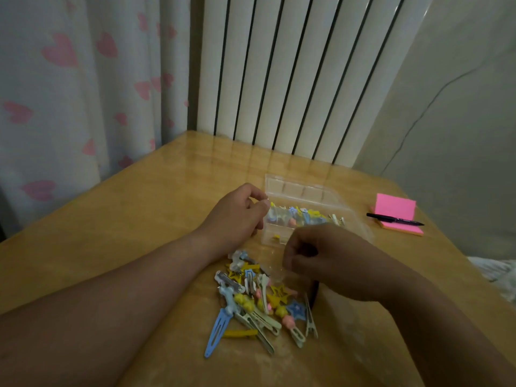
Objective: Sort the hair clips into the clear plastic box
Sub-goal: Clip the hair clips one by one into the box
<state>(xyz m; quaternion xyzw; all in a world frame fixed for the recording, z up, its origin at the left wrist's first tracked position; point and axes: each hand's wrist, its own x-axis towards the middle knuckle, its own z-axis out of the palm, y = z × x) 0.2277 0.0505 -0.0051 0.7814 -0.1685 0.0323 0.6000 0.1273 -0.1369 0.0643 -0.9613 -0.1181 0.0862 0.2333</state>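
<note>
**A:** Entry 1. The clear plastic box [354, 219] stands open on the table [139, 219], with its lid [301, 188] folded back toward 12 o'clock. Some clips are already inside; I cannot make out the compartments.

**B:** Unsorted stock?

**A:** A loose pile of hair clips [259, 300] lies just beside the box at its 6 o'clock. A blue snap clip [216, 335] sits at the pile's 7 o'clock edge. Judgement: the pile is kept near so each transfer is short.

**B:** Hands?

**A:** The left hand [237, 215] is at the box's 9 o'clock. Its fingers are curled, and thumb and forefinger meet at the corner. It is probably steadying the light box, or pinching something clear; I cannot tell which. The right hand [324, 261] is at the box's 5 o'clock, curled like a loose fist. Whether it holds a clip cannot be read.

**B:** Obscured items?

**A:** The right hand covers the box's near corner. A filmy shimmer between the hands could be the box wall or a bag; unresolved. A dark object [315, 294] under the right wrist is mostly hidden and unidentified. In the dim light the clips inside the box blur together. Pink sticky notes [393, 209] with a pen [393, 219] lie at the box's 3 o'clock, apart from it and probably not in use.
</note>
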